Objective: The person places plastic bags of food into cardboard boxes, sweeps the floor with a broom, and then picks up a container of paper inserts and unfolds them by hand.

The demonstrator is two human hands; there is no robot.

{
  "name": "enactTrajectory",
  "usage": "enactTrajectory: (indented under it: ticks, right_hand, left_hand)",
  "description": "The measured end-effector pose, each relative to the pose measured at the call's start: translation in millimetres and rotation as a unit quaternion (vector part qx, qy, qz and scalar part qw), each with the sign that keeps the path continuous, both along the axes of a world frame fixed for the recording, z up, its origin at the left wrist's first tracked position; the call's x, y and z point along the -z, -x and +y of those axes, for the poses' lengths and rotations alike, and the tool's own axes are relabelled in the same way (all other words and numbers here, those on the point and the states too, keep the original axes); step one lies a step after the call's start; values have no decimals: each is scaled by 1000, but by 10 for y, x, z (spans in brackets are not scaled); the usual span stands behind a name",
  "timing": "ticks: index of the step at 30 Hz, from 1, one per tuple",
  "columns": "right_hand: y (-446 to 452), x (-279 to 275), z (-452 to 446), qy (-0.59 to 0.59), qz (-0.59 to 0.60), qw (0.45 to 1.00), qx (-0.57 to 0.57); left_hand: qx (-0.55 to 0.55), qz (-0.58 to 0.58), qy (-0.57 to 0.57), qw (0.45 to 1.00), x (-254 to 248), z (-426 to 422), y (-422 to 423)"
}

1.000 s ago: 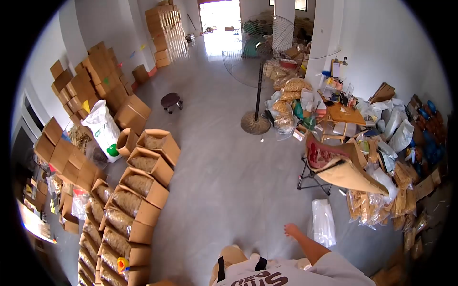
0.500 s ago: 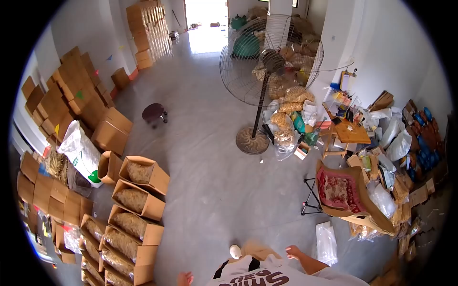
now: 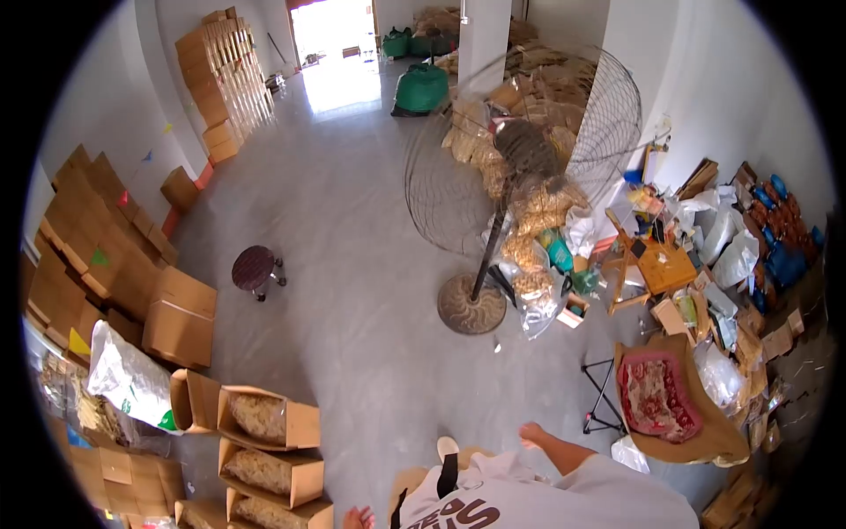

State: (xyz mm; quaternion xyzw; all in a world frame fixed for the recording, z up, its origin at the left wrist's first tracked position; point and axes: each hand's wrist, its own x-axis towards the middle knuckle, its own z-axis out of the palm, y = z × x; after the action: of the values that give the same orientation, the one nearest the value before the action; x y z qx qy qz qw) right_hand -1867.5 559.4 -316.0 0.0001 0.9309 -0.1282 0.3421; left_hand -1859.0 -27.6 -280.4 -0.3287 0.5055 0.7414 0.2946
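Note:
My left hand (image 3: pixel 359 518) shows at the bottom edge, its fingers loosely apart with nothing in them; part of it is cut off. It is nearest to the row of open cardboard boxes (image 3: pixel 304 479) filled with bagged light-brown material. My right hand (image 3: pixel 531 434) hangs out in front of my body over the grey floor, relaxed and holding nothing I can see. To its right stands a folding chair (image 3: pixel 656 397) draped with brown cardboard and a red patterned cushion, out of its reach. Both hands are apart from all objects.
A large standing fan (image 3: pixel 471 304) is ahead, beside bagged goods and a small wooden table (image 3: pixel 667 266). A round dark stool (image 3: pixel 254 267) stands left of centre. Stacked cartons (image 3: pixel 179 317) and a white sack (image 3: pixel 128 375) line the left side. Green sacks (image 3: pixel 421 88) lie further back.
My view has moved forward and turned slightly right; the fan, stool and boxes sit lower in view. My right hand has swung up a little in view; both hands remain free of objects.

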Motion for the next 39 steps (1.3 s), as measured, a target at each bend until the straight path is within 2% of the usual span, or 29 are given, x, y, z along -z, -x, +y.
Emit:
enactTrajectory:
  ticks: [1, 2, 3, 4, 5, 7, 10, 12, 14, 16, 18, 20, 22, 24, 26, 28, 29, 31, 32, 35, 37, 39]
  right_hand:
    - [559, -10, -103, -73, 76, 983, -148]
    - [1087, -8, -223, -75, 148, 967, -192]
    - [1600, 284, -351, -4, 186, 982, -29]
    - [2113, 339, -480, 76, 236, 969, -5]
    - [2539, -361, -828, 256, 190, 903, 289]
    - [3335, -544, -1197, 254, 269, 904, 214]
    - [4071, -577, -1704, 324, 302, 874, 201]
    - [4372, -414, -1883, 235, 236, 934, 132]
    - [4421, -681, -1925, 235, 110, 960, 106]
    - [4611, -1044, -2037, 204, -102, 941, 251]
    - [4852, -897, -2038, 211, -113, 931, 274]
    - [5115, -700, -2005, 206, 23, 940, 272]
    - [5458, -696, -1932, 212, 30, 932, 292]
    - [5876, -668, -1815, 224, 89, 930, 276]
    - [6292, -583, -1634, 207, 78, 925, 308]
    - [6685, -247, -1434, 207, 52, 916, 339]
    - [6983, -374, -1289, 212, 68, 913, 341]
    - [7239, -633, -1048, 210, 8, 867, 451]
    - [7351, -617, -936, 213, 7, 865, 454]
    - [7746, -472, -369, 197, 24, 852, 485]
    - [7929, -239, 27, 194, 29, 846, 496]
    - [8063, -262, 343, 203, 46, 816, 539]
  left_hand:
    - [-20, -56, 24, 998, -44, 118, 172]
    - [-28, -96, 39, 994, -65, 186, 353]
    - [-39, -120, 47, 991, -106, 234, 561]
    - [-45, -129, 50, 989, -112, 257, 794]
    - [-50, -131, 52, 989, -120, 261, 1048]
    - [-60, -133, 53, 988, -120, 209, 1544]
    - [-61, -121, 66, 988, -166, 8, 2385]
    - [-66, -111, 71, 989, -186, -172, 2992]
    - [-65, -90, 79, 991, -212, -366, 3601]
    - [-63, -71, 94, 991, -310, -566, 4242]
    - [-54, -42, 110, 992, -427, -710, 4887]
    - [-38, -8, 120, 992, -509, -720, 5538]
    - [-13, 31, 119, 992, -543, -615, 6127]
    - [13, 72, 112, 991, -660, -387, 6743]
    - [43, 106, 96, 989, -729, -71, 7233]
    - [85, 132, 68, 985, -733, 251, 7529]
    - [108, 143, 40, 983, -653, 416, 7654]
    - [133, 132, -44, 981, -281, 525, 7742]
    - [130, 121, -92, 980, -19, 492, 7788]
    - [143, -17, 20, 989, -135, 1080, 8369]
    - [150, -40, 36, 987, -182, 1437, 8819]
    - [162, -43, 40, 985, -196, 1798, 9338]
